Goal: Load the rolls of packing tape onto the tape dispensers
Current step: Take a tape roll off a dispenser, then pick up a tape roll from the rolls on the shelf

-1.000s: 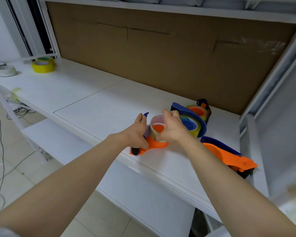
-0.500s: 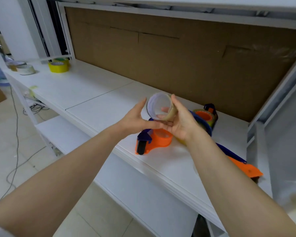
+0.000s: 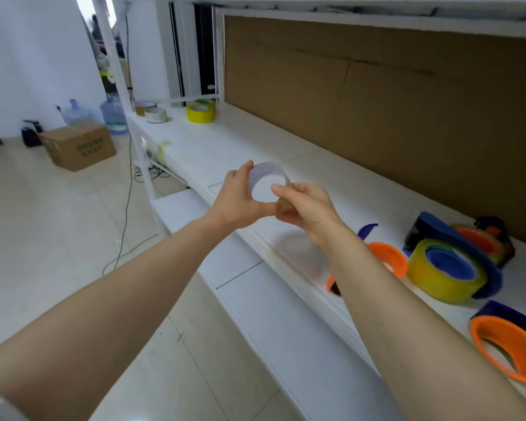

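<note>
An almost spent tape roll (image 3: pixel 268 177), a pale cardboard ring, is held up above the white shelf (image 3: pixel 225 147). My left hand (image 3: pixel 240 202) grips its left rim and my right hand (image 3: pixel 304 208) pinches its right rim. Behind my right forearm lies an orange dispenser (image 3: pixel 389 259) with a bare hub. To its right a blue dispenser (image 3: pixel 456 268) carries a yellow roll. A dark dispenser (image 3: pixel 486 241) with an orange hub sits behind that, and another orange dispenser (image 3: pixel 507 347) lies at the right edge.
Spare rolls stand at the shelf's far end: a yellow one (image 3: pixel 200 113) and two pale ones (image 3: pixel 152 112). A cardboard box (image 3: pixel 79 145), water bottles (image 3: pixel 113 115) and cables are on the floor to the left. A lower shelf (image 3: pixel 286 329) runs below.
Both hands lifted the pale ring off the orange dispenser's hub and carried it up and to the left. My view has swung left toward the shelf's far end.
</note>
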`<state>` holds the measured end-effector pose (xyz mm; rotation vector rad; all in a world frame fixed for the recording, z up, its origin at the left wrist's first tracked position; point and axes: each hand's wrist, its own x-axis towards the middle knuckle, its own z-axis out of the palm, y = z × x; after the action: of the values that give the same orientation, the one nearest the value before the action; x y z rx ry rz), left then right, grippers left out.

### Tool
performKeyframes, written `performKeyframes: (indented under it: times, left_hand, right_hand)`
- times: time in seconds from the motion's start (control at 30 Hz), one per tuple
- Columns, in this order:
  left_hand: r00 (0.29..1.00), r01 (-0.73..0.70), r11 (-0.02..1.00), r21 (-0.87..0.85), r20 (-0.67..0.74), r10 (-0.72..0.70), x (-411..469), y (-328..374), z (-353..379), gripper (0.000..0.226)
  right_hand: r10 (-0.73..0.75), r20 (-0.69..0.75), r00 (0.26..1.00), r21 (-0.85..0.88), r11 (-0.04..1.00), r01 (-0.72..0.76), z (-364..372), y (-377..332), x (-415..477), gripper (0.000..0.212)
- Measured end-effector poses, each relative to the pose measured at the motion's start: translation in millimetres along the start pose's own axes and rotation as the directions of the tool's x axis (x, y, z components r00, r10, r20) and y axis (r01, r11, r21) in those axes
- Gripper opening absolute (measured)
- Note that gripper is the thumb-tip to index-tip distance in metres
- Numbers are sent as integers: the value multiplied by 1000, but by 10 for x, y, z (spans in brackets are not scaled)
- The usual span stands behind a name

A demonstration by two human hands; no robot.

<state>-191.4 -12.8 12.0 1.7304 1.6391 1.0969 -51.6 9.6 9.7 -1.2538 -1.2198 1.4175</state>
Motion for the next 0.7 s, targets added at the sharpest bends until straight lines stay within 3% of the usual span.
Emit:
performKeyframes:
  times: [0.13, 0.23, 0.27, 0.33, 0.37, 0.53, 0.63, 0.7]
  left_hand:
    - [998, 35, 999, -31, -59, -37, 197, -436, -630, 115]
    - [994, 10, 998, -58, -105, -16, 315, -748, -1142, 109]
    - [993, 0, 998, -61, -119, -7, 345, -833, -1291, 99]
    - [991, -32, 997, -68, -135, 22, 394, -970, -1528, 59]
    - [990, -35, 998, -61, -137, 27, 450, -1059, -1621, 54]
    - [981, -22, 999, -35, -192, 15, 840, -1460, -2024, 41]
    - [980, -11, 1000, -1, -196, 11, 1190, -1704, -2211, 57]
    - [974, -4, 1000, 20, -226, 8, 1503, -1912, -2332, 51]
  right_hand:
    - [-47, -13, 999, 3, 999, 47, 807, -68, 353, 29]
    - [-40, 6, 999, 30, 999, 39, 1429, -77, 643, 41]
    - [-32, 12, 999, 39, 999, 32, 1609, -74, 739, 45]
    - [-22, 31, 999, 36, 999, 21, 1916, -89, 886, 39]
    - [-17, 43, 999, 38, 999, 15, 2038, -103, 954, 34]
    - [2, 87, 996, 47, 999, -6, 2564, -151, 1484, 36]
    - [-2, 103, 995, 31, 1000, -1, 2859, -168, 1895, 34]
    - [-8, 120, 993, 34, 999, 4, 3043, -197, 2201, 32]
